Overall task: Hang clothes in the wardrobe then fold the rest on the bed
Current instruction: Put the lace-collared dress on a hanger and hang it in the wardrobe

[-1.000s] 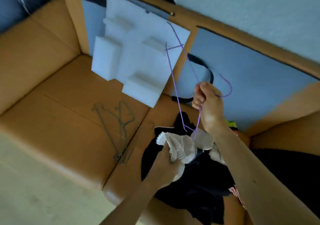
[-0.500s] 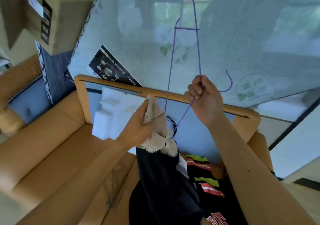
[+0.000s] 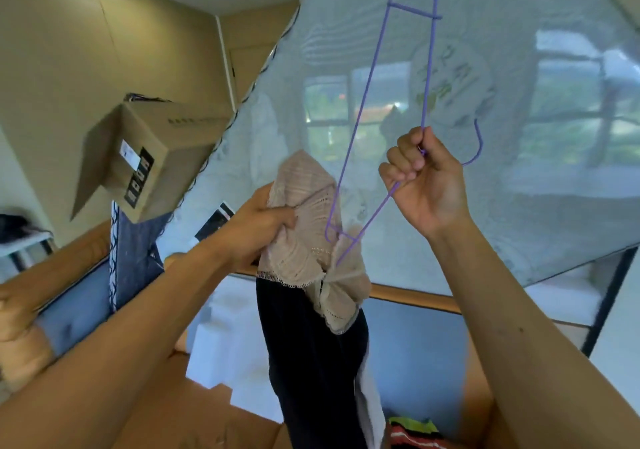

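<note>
My right hand point(image 3: 427, 180) grips a thin purple wire hanger point(image 3: 363, 109) near its hook and holds it up on end, hook pointing right. The hanger's lower corner pokes into the beige knitted collar of a black garment point(image 3: 311, 344). My left hand point(image 3: 258, 222) grips that beige collar point(image 3: 304, 213) and lifts the garment, which hangs down in front of me. A striped orange, black and yellow garment point(image 3: 412, 431) lies below at the bottom edge.
A pale mattress point(image 3: 519, 137) in glossy wrap leans behind the hanger. A cardboard box point(image 3: 138, 158) sits at the upper left. Tan sofa cushions point(image 3: 207, 407) and white foam point(image 3: 228, 355) lie below. A black metal frame point(image 3: 602, 306) stands at the right.
Both hands have risen with the garment and hanger, lifting the black garment off the sofa. The view has tilted up from the seat to the mattress and ceiling.
</note>
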Demonstrator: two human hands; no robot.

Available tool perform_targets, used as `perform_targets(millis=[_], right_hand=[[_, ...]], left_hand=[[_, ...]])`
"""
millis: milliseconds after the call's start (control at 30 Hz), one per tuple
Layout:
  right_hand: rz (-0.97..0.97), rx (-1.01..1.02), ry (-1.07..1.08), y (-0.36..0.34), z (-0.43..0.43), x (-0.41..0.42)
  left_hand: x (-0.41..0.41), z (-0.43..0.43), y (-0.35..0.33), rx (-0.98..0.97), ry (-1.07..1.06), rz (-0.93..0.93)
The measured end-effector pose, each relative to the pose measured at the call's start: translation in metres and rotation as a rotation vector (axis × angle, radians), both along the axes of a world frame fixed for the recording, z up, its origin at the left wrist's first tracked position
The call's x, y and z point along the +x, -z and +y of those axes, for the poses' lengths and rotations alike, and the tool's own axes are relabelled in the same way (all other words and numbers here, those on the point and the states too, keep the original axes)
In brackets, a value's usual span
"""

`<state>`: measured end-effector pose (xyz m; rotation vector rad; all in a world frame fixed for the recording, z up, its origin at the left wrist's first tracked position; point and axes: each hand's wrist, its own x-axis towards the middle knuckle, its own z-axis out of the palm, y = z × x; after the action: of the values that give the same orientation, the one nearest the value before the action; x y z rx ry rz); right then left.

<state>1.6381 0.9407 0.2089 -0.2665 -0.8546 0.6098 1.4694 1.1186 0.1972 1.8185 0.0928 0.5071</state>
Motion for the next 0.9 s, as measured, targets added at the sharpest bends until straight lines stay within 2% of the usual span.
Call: perform_targets(millis=[167, 267, 633, 833, 900], right_hand=[[-0.040, 0.092, -0.034, -0.045, 0.011, -0.008], [-0.085, 0.073, -0.038, -0.062, 0.020, -0.009], [-0.095, -0.221, -0.044, 0.021, 0.074, 0.002], [-0.179, -0.469, 0.049, 0.056, 0.058, 0.018], [-0.277, -0.593, 0.123, 0.062, 0.048, 0.023]], left_hand=[[0.003, 0.009, -0.016, -0.019, 0.060, -0.007], [0.002, 0.013, -0.020, -0.054, 0.055, -0.017], [0.011, 0.029, -0.042, -0.152, 0.002, -0.089], [0.015, 0.044, -0.051, -0.212, -0.067, -0.154], [0.016, 0.048, -0.054, -0.205, -0.058, -0.170]])
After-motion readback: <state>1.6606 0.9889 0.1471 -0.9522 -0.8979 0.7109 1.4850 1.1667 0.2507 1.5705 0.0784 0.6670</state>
